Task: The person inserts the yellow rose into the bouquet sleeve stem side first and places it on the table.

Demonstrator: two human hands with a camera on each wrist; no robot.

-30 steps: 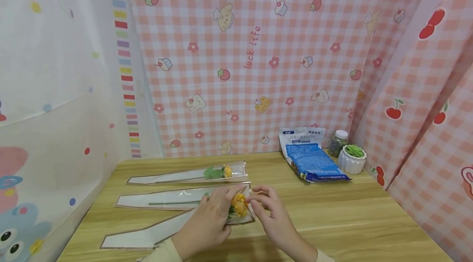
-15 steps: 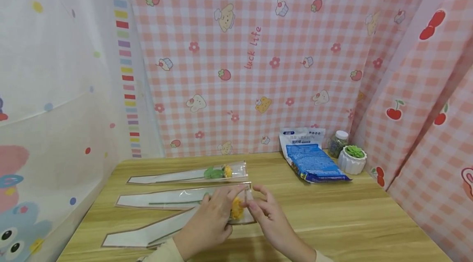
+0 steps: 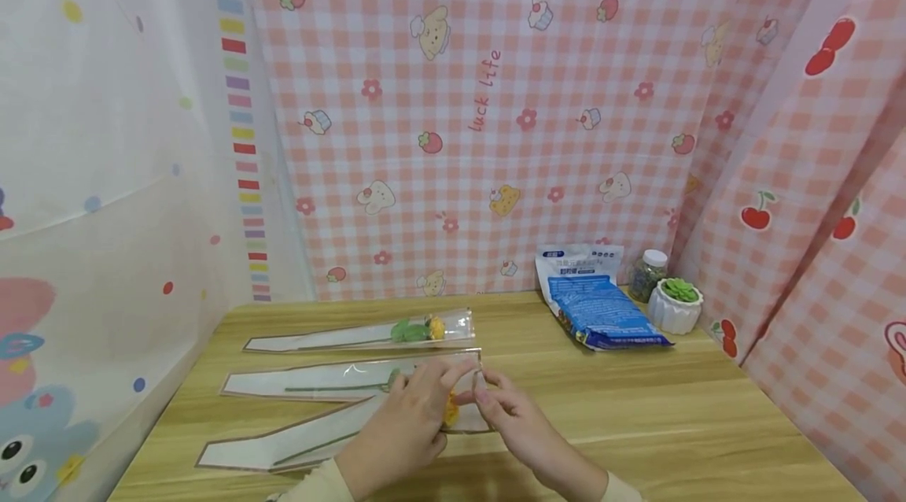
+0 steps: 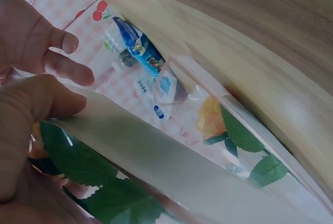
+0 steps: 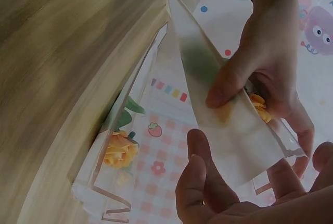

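Note:
The nearest flower sleeve (image 3: 244, 453), white-backed with a clear front, lies slanted with a yellow artificial rose (image 3: 451, 411) inside. My left hand (image 3: 406, 407) grips it near the flower end; in the right wrist view, the left thumb (image 5: 223, 91) presses the white back and the other fingers lie on the clear side. At the sleeve's wide mouth, my right hand (image 3: 520, 423) reaches a finger in toward the bloom. Its remaining fingers are loosely spread in the left wrist view. Green leaves (image 4: 78, 153) show through the film there. My left hand hides most of the rose in the head view.
Two more sleeved roses lie beyond: a middle sleeve (image 3: 248, 384) close by and a far sleeve (image 3: 279, 344). At the back right of the wooden table (image 3: 637, 415) are a blue-and-white bag (image 3: 602, 305), a lidded jar (image 3: 646, 278) and a white potted succulent (image 3: 675, 313).
The rose has slid left, deeper into the nearest sleeve, its stem end shifting toward the narrow tip. My right fingers have followed it in slightly; my left hand keeps its grip.

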